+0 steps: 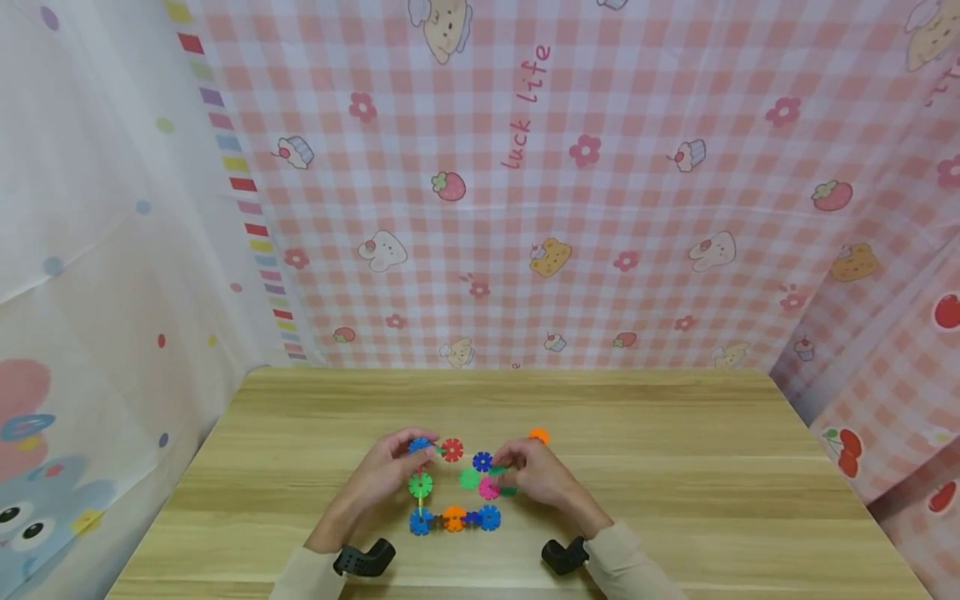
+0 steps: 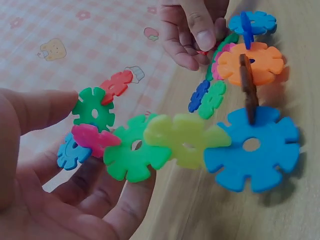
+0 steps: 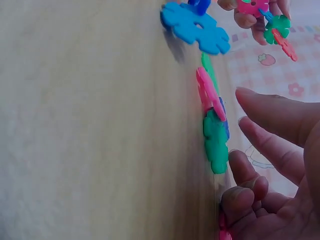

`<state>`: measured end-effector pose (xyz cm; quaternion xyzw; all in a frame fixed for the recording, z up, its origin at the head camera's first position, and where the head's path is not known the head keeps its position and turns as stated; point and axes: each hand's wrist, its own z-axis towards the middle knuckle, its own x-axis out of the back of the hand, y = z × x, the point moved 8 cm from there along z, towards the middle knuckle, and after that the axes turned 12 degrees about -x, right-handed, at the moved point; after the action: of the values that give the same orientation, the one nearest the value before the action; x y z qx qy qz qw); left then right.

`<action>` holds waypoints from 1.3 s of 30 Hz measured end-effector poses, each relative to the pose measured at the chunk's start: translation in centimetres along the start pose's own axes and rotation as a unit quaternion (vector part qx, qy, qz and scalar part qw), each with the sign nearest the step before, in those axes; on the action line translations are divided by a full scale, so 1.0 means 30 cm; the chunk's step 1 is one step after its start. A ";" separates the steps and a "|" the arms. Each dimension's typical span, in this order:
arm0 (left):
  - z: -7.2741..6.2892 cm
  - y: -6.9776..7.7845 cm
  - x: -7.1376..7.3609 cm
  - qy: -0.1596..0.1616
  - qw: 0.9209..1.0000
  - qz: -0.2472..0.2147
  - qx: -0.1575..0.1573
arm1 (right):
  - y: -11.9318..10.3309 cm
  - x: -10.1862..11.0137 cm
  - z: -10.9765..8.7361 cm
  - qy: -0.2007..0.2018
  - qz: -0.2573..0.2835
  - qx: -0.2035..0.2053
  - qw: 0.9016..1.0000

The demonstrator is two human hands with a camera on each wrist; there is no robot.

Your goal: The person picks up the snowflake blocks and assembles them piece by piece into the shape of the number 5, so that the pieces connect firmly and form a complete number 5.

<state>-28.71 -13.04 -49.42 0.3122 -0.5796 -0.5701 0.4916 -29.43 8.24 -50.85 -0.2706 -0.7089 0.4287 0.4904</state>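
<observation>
My left hand (image 1: 393, 460) holds a chain of slotted plastic snowflake discs by its far left corner. In the left wrist view the thumb presses the edge of a green disc (image 2: 94, 109), with fingers behind a blue disc (image 2: 73, 151). A red disc (image 1: 452, 450) ends that top side. Down the left run a light green disc (image 2: 136, 146) and a yellow disc (image 2: 187, 142); along the front are a blue disc (image 2: 252, 150), an orange disc (image 1: 454, 518) and another blue disc (image 1: 490, 517). My right hand (image 1: 536, 472) hovers by loose discs, thumb and forefinger apart.
Between the chain and the right hand lie a dark blue disc (image 1: 482, 461), a light green disc (image 1: 470, 478), a pink disc (image 1: 489, 487) and a green disc (image 3: 216, 142). Beyond the right hand is an orange disc (image 1: 539, 436). A checked curtain (image 1: 525, 250) hangs behind the wooden table (image 1: 675, 492).
</observation>
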 end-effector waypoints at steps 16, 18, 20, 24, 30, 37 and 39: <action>0.005 -0.003 -0.013 0.014 0.999 0.044 0.028 | -0.009 -0.024 -0.004 0.019 -0.073 0.011 0.997; 0.006 -0.003 -0.013 0.019 0.998 0.049 0.031 | -0.012 -0.024 -0.003 0.023 -0.082 0.011 0.996; 0.008 -0.001 -0.016 0.019 0.998 0.051 0.030 | -0.014 -0.024 -0.003 0.026 -0.085 0.007 0.996; 0.009 0.007 -0.028 0.012 0.999 0.049 0.020 | -0.016 -0.023 -0.003 0.033 -0.089 0.007 0.995; 0.012 0.014 -0.042 0.007 0.999 0.049 0.012 | -0.016 -0.021 -0.005 0.038 -0.092 0.012 0.995; 0.018 0.019 -0.058 -0.010 0.999 0.047 0.002 | -0.014 -0.020 -0.004 0.040 -0.086 0.010 0.995; 0.019 0.022 -0.063 -0.017 0.999 0.048 -0.002 | -0.014 -0.019 -0.005 0.043 -0.086 0.015 0.995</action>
<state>-28.51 -10.99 -49.12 0.2730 -0.6011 -0.5521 0.5092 -29.06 7.63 -50.71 -0.2195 -0.7013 0.3831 0.5597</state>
